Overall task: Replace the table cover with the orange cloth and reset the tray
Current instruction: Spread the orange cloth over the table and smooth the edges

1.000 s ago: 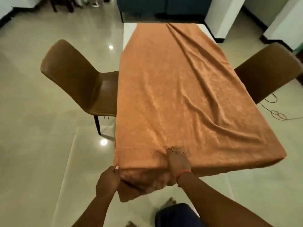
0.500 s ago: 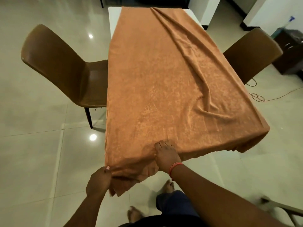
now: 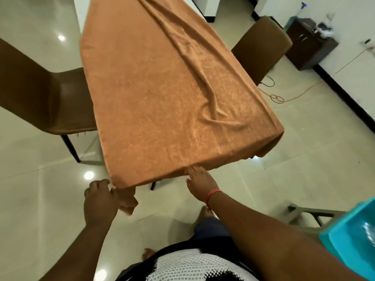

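The orange cloth [image 3: 158, 94] covers the long table, with a raised fold running down its right half. My left hand [image 3: 101, 197] is closed on the cloth's near left corner, which hangs below the table edge. My right hand [image 3: 199, 180] lies flat, fingers together, against the near edge of the cloth a little right of the middle. A bare strip of the white table top [image 3: 81, 11] shows at the far left. At the lower right edge is a turquoise plastic tray [image 3: 353, 234], partly cut off by the frame.
One brown chair [image 3: 40, 94] stands at the table's left side, another brown chair [image 3: 261, 47] at its right. An orange cable [image 3: 284, 98] lies coiled on the tiled floor. A dark cabinet [image 3: 308, 43] stands by the right wall.
My view has swung right and down, so the table sits further away. The left hand has pulled the corner down and taut. The right hand slid from the top to the near edge.
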`<state>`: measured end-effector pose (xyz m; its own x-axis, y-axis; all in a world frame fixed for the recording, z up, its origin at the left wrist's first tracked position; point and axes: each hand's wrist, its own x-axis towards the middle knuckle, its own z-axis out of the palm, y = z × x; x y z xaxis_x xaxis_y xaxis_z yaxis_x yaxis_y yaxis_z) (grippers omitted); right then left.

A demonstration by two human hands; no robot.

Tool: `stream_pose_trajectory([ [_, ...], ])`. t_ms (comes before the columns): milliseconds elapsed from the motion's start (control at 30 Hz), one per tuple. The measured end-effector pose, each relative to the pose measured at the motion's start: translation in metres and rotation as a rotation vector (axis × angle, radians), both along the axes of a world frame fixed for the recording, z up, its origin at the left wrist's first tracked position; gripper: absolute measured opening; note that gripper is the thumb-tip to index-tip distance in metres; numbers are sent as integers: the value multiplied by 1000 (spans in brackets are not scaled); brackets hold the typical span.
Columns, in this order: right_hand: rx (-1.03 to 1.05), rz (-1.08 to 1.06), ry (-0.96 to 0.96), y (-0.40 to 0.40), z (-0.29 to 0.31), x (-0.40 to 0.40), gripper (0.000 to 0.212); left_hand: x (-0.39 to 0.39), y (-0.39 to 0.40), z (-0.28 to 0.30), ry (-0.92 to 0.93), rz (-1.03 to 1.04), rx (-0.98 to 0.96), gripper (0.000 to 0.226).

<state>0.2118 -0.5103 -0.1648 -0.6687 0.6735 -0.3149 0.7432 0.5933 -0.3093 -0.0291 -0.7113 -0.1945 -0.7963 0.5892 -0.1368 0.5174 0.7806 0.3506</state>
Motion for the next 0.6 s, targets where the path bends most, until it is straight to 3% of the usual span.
stream_pose_trajectory([
  [100,45,-86,-22,35,0,40,33,13,41,11,128,-256,-44,26],
  [233,125,-169,-39,110,8,85,25,38,102,16,90,-362,-141,44],
  [367,170,-161,-66,199,17,121,32,72,168,11,3,-324,-265,59],
  [600,13,-92,-296,319,13,185,63,142,230,0,-161,-98,-438,73],
])
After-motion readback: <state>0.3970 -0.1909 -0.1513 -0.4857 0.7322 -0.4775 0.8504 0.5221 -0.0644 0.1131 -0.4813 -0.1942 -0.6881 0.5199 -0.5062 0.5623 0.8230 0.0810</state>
